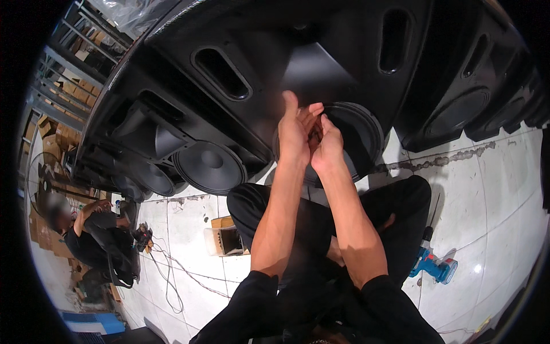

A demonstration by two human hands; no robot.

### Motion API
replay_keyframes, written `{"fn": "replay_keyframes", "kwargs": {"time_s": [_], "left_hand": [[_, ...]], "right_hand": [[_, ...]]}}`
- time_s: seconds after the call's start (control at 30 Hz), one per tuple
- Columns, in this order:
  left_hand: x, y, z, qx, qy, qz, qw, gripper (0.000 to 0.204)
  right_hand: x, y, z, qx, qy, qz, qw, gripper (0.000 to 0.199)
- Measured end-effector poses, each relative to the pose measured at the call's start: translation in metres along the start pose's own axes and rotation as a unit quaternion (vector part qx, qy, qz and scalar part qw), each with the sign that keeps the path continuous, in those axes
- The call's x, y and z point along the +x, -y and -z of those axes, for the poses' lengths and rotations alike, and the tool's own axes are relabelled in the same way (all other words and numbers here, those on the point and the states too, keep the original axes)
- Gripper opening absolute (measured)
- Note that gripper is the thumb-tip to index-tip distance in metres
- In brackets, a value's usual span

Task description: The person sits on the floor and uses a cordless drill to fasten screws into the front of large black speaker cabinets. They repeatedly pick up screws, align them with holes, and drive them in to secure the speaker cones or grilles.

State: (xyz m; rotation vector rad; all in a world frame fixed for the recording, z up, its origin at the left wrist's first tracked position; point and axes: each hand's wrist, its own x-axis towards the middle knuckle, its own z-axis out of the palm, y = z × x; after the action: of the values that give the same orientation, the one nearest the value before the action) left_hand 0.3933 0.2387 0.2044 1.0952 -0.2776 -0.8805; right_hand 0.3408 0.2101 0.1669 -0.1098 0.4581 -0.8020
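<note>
My left hand [293, 135] and my right hand [329, 148] meet in front of the round woofer [366, 135] of a large black speaker cabinet [252, 46]. The left thumb sticks up while its other fingers curl toward the right hand. Cupped and drawn together, the right fingers rest against the left palm. Something small and dark seems to lie between the hands, but I cannot make it out. Above them is the cabinet's flared horn [318, 66].
More speaker cabinets [458, 103] stand in a row on both sides. A blue cordless drill [435, 268] lies right of my knee. Left of me sits a small open box [230, 239], with cables [172, 269] on the tiles. A co-worker [94, 241] sits farther left.
</note>
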Motion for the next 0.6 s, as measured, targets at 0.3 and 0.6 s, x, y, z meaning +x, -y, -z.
{"fn": "replay_keyframes", "kwargs": {"time_s": [0.3,0.6], "left_hand": [[0.015,0.015,0.005,-0.090,0.014,-0.118,0.989,0.067],[0.009,0.017,-0.020,-0.091,0.013,-0.164,0.982,0.068]], "right_hand": [[-0.076,0.071,0.109,-0.075,-0.001,-0.066,0.995,0.019],[-0.175,0.319,0.319,-0.298,-0.312,0.152,0.889,0.040]]}}
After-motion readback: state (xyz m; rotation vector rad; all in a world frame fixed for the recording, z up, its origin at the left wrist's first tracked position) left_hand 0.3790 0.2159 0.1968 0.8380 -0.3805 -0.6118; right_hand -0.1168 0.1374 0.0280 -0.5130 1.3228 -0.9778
